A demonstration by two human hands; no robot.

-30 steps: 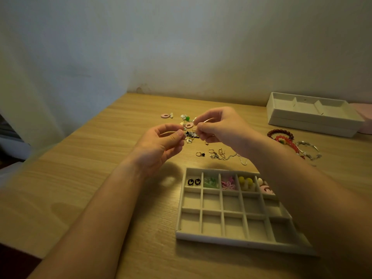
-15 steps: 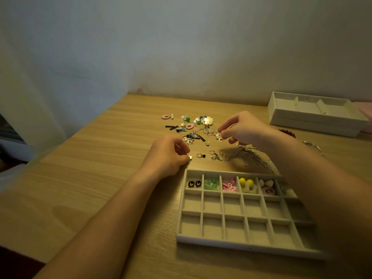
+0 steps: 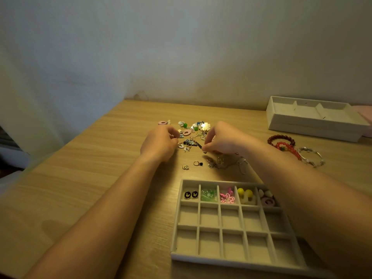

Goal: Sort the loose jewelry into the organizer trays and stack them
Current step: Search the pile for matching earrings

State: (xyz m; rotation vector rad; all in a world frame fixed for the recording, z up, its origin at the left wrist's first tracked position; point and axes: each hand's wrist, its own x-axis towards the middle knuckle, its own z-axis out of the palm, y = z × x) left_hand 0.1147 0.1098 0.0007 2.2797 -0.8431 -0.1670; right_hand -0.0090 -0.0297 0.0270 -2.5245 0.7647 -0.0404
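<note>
Head view: my left hand (image 3: 161,143) sits curled at the left edge of the loose jewelry (image 3: 190,135), mid-frame; I cannot tell whether it grips anything. My right hand (image 3: 223,139) pinches a small dark piece (image 3: 204,151) at the pile's lower right. I'd best lift it clear of the tangled chains (image 3: 221,162), find its match, then drop both into one free cell of the organizer tray (image 3: 231,259), lower right.
</note>
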